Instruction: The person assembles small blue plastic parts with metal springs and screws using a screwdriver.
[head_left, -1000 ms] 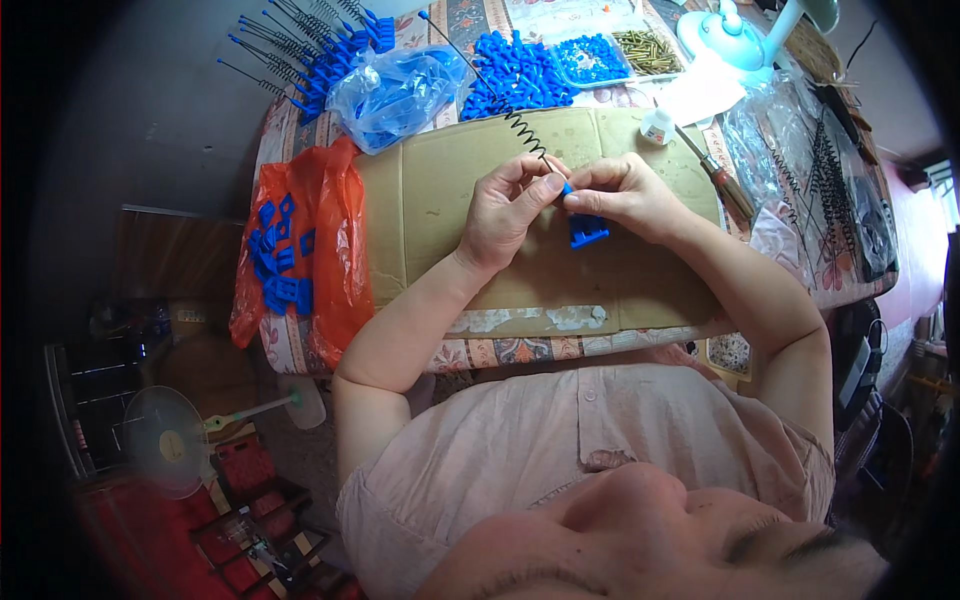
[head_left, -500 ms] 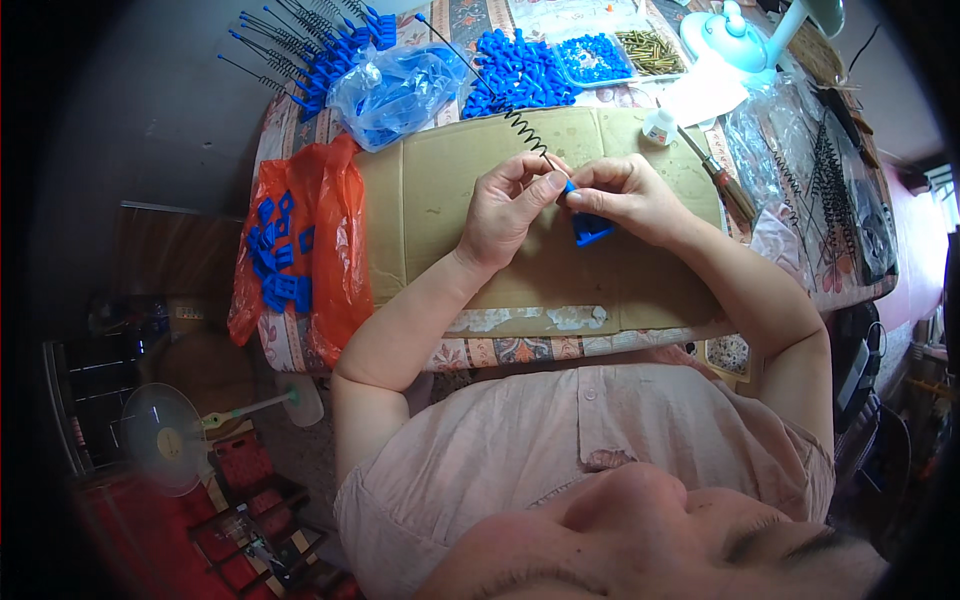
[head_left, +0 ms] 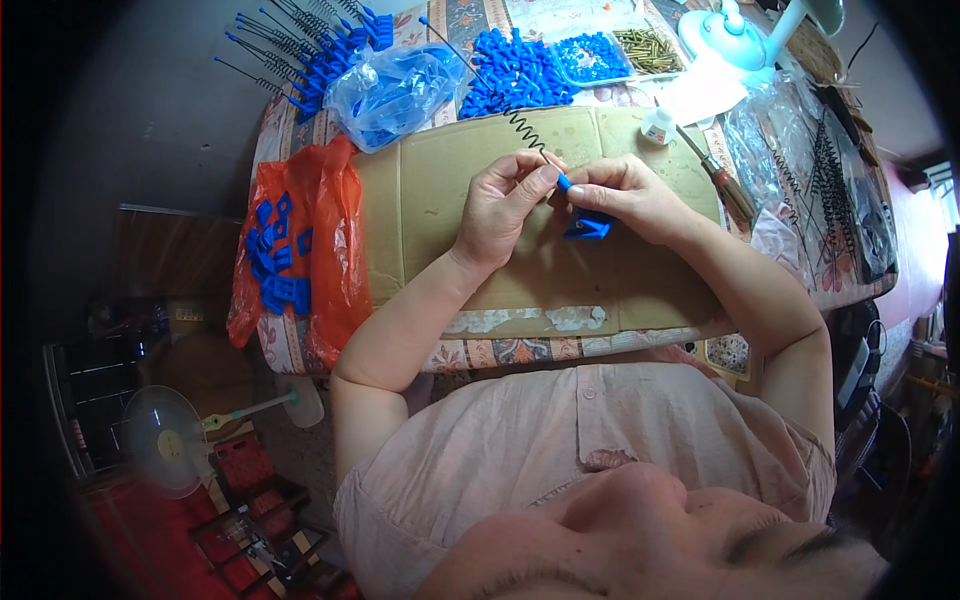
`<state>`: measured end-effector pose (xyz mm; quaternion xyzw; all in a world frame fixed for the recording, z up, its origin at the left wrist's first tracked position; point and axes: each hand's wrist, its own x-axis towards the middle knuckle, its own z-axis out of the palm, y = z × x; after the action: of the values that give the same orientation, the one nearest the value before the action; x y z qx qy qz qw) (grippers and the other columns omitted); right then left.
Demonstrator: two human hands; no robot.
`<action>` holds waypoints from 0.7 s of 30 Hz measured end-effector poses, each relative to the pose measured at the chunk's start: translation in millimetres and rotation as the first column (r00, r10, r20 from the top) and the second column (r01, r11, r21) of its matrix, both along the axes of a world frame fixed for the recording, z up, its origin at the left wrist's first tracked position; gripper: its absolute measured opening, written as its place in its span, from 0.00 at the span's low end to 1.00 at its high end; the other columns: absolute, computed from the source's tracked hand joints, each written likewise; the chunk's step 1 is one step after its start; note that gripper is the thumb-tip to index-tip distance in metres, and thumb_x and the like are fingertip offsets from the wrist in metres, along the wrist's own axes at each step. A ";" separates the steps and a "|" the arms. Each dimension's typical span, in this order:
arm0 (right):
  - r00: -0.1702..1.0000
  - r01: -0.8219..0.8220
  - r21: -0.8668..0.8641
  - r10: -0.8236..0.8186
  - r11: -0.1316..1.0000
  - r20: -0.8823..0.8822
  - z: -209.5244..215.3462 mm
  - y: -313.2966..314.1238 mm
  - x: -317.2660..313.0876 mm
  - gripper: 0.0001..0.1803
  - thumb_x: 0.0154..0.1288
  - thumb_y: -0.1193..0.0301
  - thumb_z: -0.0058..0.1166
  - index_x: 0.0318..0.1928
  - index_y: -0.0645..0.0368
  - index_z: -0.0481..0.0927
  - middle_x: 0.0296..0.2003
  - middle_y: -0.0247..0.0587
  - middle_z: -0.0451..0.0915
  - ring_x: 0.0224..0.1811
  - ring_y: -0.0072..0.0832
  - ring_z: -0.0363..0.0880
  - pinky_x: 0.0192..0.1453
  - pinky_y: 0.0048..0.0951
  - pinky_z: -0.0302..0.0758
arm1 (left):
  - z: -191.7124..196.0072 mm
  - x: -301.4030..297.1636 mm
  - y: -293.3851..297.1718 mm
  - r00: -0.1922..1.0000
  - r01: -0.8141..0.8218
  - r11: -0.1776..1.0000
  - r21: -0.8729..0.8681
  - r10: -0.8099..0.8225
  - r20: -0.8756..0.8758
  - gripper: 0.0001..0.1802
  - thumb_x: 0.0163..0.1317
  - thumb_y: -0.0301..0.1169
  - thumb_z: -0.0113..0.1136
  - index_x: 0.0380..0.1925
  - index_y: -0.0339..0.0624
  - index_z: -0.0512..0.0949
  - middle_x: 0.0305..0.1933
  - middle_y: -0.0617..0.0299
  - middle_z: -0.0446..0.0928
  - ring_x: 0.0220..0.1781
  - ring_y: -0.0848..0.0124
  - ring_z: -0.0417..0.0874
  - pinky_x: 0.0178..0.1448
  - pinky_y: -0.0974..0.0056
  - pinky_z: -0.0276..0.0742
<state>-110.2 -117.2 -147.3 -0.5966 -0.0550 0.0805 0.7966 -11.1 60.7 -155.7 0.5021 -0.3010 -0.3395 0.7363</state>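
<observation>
Both of my hands meet over a flat cardboard sheet (head_left: 430, 230) on the table. Between the thumb and fingers of my left hand (head_left: 503, 205) is the lower end of a black spring wire (head_left: 524, 128), coiled partway along and topped with a small blue tip at the upper left. My right hand (head_left: 628, 200) pinches a blue plastic piece (head_left: 588, 228), which has a narrow neck and a wider, open-framed base hanging below the fingers. Wire and neck come together at the fingertips; how far one sits inside the other is hidden.
An orange bag (head_left: 340, 250) with blue plastic parts lies at left. Farther back are finished-looking spring pieces (head_left: 335, 65), a clear bag (head_left: 400, 95), a heap of blue caps (head_left: 515, 70) and a tray of brass-coloured pins (head_left: 650, 50). At right are a screwdriver (head_left: 730, 185), a small white bottle (head_left: 658, 127) and a lamp (head_left: 725, 45).
The blue piece has turned in my right fingers, so its base is tilted differently. Both hands stay in nearly the same place, still holding the wire and the piece.
</observation>
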 end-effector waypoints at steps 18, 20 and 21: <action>0.999 -0.039 0.050 0.041 0.998 -0.035 -5.4 -3.4 0.9 0.15 0.69 0.64 0.54 0.43 0.65 0.81 0.36 0.35 0.83 0.37 0.17 0.79 0.45 0.21 0.75 | -1.0 -3.0 -2.9 0.999 -0.007 1.000 0.014 0.007 -0.048 0.05 0.67 0.27 0.56 0.39 0.38 0.79 0.40 0.63 0.79 0.36 0.78 0.79 0.42 0.71 0.77; 0.998 -0.055 0.033 0.056 0.998 -0.032 -1.5 -3.5 0.4 0.15 0.69 0.65 0.54 0.45 0.66 0.81 0.37 0.36 0.83 0.39 0.18 0.79 0.47 0.21 0.75 | -2.8 -2.2 -1.8 1.000 -0.005 1.000 -0.004 0.005 -0.020 0.07 0.68 0.29 0.55 0.39 0.38 0.79 0.42 0.60 0.79 0.35 0.74 0.81 0.39 0.68 0.79; 0.997 -0.061 0.034 0.063 0.998 -0.044 0.2 -3.0 0.0 0.15 0.68 0.65 0.55 0.46 0.66 0.80 0.37 0.37 0.83 0.39 0.18 0.80 0.49 0.22 0.75 | -3.3 -1.7 -1.4 1.000 -0.014 1.000 -0.009 0.014 -0.019 0.07 0.68 0.29 0.55 0.39 0.38 0.78 0.43 0.60 0.79 0.36 0.75 0.81 0.41 0.69 0.78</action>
<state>-110.2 -120.2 -147.2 -0.5794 -0.0567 0.1177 0.8045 -12.8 59.3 -159.1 0.4975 -0.2921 -0.3378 0.7437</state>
